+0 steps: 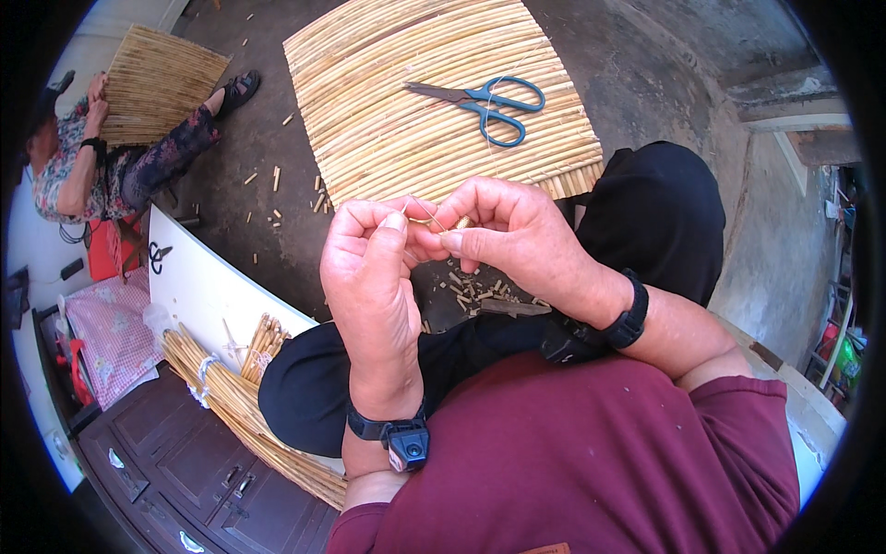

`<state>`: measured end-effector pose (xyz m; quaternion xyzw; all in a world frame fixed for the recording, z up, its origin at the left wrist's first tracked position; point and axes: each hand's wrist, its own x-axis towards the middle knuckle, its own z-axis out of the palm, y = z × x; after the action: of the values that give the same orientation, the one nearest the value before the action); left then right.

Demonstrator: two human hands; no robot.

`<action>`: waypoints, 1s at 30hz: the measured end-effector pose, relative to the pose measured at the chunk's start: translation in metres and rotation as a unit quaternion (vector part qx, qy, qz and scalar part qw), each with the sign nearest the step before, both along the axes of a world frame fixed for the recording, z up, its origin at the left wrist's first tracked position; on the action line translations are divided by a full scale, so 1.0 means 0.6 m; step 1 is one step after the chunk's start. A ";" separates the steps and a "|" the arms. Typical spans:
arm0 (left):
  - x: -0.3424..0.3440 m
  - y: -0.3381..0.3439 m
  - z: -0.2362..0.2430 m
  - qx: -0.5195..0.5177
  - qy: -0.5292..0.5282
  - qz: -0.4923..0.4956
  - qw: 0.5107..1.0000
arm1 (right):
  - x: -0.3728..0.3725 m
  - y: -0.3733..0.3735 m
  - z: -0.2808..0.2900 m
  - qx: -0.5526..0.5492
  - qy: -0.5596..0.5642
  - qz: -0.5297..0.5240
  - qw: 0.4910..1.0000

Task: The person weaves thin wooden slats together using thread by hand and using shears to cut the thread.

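Note:
Close together, my left hand [374, 263] and my right hand [503, 226] meet in front of me, both closed with the fingers pinched. A thin pale thread [426, 212] runs between their fingertips. Something small and golden shows among the fingers; its kind is hard to make out. Just beyond my hands lies a mat of straw-coloured stalks [397, 129] laid side by side. A pair of scissors [503, 115] with blue handles rests on the mat, its dark blades pointing left. Black straps circle both my wrists.
Cut stalk bits [471, 291] litter the dark floor [245, 157]. At left, bundled stalks [226, 397] lean across a white board [226, 286] beside a dark brown cabinet [221, 462]. Another pair of scissors [158, 258] lies farther off. A person [88, 175] handles a second mat [166, 83].

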<state>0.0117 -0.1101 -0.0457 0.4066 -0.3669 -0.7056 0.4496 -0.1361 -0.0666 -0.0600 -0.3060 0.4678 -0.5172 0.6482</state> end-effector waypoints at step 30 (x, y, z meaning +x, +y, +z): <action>0.000 -0.002 0.001 0.012 -0.001 -0.002 1.000 | -0.001 0.000 -0.005 -0.001 0.012 0.007 1.000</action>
<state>0.0116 -0.1110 -0.0450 0.4122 -0.3593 -0.7104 0.4431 -0.1368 -0.0667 -0.0632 -0.3163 0.4725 -0.5094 0.6459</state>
